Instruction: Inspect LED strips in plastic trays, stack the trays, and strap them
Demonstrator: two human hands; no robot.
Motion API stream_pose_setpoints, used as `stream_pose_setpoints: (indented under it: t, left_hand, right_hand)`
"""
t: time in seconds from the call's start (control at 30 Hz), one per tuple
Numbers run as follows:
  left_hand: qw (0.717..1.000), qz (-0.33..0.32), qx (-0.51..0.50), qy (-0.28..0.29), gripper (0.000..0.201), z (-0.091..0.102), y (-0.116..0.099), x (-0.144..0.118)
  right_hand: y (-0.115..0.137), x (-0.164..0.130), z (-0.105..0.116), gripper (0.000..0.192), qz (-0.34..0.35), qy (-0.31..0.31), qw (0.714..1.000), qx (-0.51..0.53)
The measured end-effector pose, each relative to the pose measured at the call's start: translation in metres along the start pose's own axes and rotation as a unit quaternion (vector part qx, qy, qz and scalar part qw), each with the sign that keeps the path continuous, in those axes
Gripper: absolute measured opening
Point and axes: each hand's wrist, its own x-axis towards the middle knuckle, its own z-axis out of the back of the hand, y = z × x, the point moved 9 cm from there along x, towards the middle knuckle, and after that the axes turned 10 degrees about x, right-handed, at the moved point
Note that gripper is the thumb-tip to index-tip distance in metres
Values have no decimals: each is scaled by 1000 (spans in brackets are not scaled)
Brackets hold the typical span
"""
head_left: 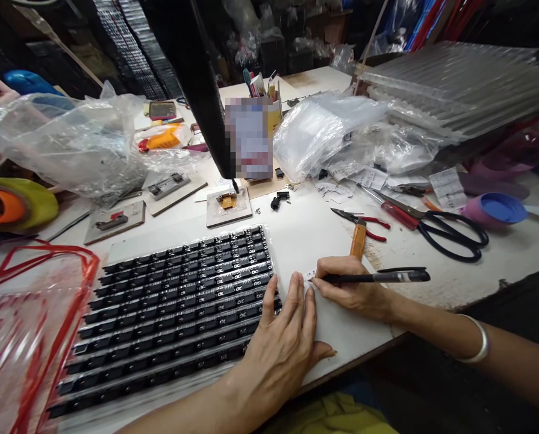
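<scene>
**Pen on a small label beside a tray of black parts**

The white table (400, 250) fills most of the view, its near edge worn and chipped. On its left half lies a clear tray (179, 313) packed with long rows of black parts, stretching from the middle of the table toward the near left corner. Just left of that sits a clear bag with red handles (29, 319). Crumpled plastic bags (332, 135) are heaped at the back, and a stack of clear ribbed trays (463, 84) stands at the far right.

The left hand (285, 340) lies flat and spread, palm down, its fingers over the right end of the tray and a white sheet (336, 325), holding nothing. The right hand (350, 289) is closed around a black pen (377, 276), which lies nearly level with its tip pointing left onto a small white label (309, 278) just beyond the left fingertips. A silver bangle (477, 340) circles the right wrist.

Further back lie black scissors (450, 232), red-handled pliers (364, 220) and an orange knife (358, 239), all well clear of both hands
</scene>
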Motion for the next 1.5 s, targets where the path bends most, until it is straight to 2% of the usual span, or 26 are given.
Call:
stream_pose_setpoints:
  t: [0.8, 1.27, 1.5]
  left_hand:
    - [1000, 0, 7, -10, 65, 1, 0, 1]
    - [1000, 1, 9, -16, 65, 3, -1, 1]
    - [1000, -1, 13, -17, 64, 4, 0, 2]
  right_hand:
    - [10, 1, 0, 28, 40, -5, 999, -18]
    - [9, 1, 1, 27, 32, -9, 999, -16]
    - [5, -1, 9, 22, -2, -28, 1000, -6]
